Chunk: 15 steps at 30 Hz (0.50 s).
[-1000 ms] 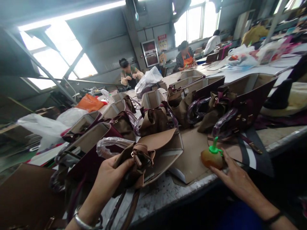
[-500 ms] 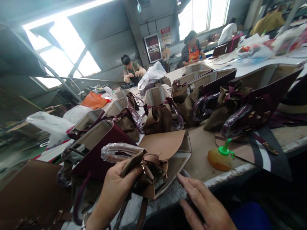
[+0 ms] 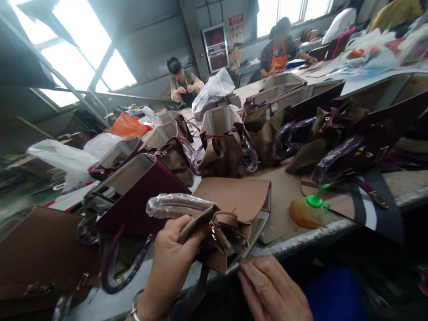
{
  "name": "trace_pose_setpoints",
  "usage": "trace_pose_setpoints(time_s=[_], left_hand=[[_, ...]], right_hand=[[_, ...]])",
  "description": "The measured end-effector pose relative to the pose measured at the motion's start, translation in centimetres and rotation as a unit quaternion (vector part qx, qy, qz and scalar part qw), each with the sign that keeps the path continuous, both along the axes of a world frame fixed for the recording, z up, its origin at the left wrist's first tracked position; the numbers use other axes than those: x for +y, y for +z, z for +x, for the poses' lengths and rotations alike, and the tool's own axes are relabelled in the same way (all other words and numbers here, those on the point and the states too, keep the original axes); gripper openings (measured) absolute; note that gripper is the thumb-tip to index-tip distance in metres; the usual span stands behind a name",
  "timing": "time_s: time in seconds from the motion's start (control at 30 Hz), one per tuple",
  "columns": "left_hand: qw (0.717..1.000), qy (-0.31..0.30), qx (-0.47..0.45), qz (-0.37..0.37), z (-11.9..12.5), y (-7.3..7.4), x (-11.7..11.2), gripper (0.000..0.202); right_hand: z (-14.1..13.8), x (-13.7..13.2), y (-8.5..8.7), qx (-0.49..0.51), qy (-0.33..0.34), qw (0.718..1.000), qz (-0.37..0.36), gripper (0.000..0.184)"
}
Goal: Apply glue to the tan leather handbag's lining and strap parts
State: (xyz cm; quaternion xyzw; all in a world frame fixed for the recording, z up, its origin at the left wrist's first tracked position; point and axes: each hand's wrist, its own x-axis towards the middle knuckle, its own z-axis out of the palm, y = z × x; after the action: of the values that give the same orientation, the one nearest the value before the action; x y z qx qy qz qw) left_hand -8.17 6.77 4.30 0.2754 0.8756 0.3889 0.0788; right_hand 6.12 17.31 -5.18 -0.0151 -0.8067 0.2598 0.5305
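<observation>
My left hand (image 3: 170, 263) is closed around the folded top of a tan leather handbag (image 3: 234, 200) at the table's near edge, next to its plastic-wrapped handle (image 3: 177, 205) and buckled strap (image 3: 222, 232). My right hand (image 3: 270, 290) comes up from below, and its fingers pinch the bag's lower front edge. An amber glue bottle with a green nozzle (image 3: 309, 209) stands on the table to the right, clear of both hands.
Several maroon and tan handbags (image 3: 140, 187) crowd the long worktable (image 3: 294, 243). A brown bag (image 3: 40, 254) lies at the near left. Plastic bags (image 3: 214, 89) sit further back. Other people work at the far end (image 3: 182, 82).
My right hand let go of the glue bottle, swung left and took the tan bag's lower edge. My left hand kept its grip and the view shifted down.
</observation>
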Motion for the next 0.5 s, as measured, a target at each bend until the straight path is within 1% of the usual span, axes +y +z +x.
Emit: trace_pose_setpoints(time_s=[0.17,0.3,0.4,0.5], left_hand=[[1.000,0.026,0.016,0.006,0.45,-0.35,0.03,0.038],[0.999,0.031,0.000,0.014,0.70,-0.55,0.08,0.038],[0.999,0.034,-0.006,0.021,0.75,-0.64,0.06,0.037],[0.999,0.034,-0.008,0.025,0.82,-0.63,0.07,0.035]], right_hand=[[-0.31,-0.30,-0.30,0.015,0.009,1.000,-0.012,0.025],[-0.34,-0.24,-0.31,0.024,0.033,0.999,-0.005,0.034],[-0.27,-0.16,-0.02,0.026,0.040,0.999,0.005,0.036],[-0.20,-0.09,0.51,0.032,0.041,0.999,0.013,0.032]])
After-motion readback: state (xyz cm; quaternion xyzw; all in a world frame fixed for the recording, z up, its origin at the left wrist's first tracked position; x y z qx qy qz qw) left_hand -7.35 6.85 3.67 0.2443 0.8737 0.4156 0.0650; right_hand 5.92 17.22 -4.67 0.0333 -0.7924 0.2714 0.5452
